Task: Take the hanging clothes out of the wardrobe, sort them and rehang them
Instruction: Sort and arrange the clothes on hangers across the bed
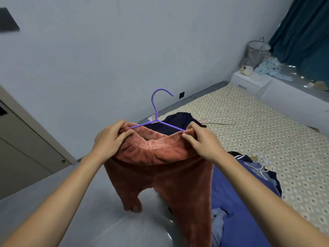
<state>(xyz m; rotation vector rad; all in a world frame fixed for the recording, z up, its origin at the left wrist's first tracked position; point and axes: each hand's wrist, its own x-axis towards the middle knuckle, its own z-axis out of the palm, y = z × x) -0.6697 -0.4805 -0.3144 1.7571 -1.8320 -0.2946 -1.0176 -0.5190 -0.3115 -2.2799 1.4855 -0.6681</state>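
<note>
**Both hands on rust pants at the hanger ends**

Far left: wardrobe door (26, 139), beige, at frame edge. Left hand (110, 138) gripped the left end of the waistband of the rust-coloured fleece pants (160, 168), fingers curled over the fabric. Purple hanger (156, 111) sat upright between the hands, hook up, arms running into the waistband. Right hand (201, 139) pinched the waistband's right end at the hanger tip. Pants were held over the floor, legs hanging down. Right of them: blue garment (236, 202) and dark clothes (178, 120) lay on the patterned bed (267, 139). Far right: checked basket (256, 52) near the teal curtain (302, 32).
</note>
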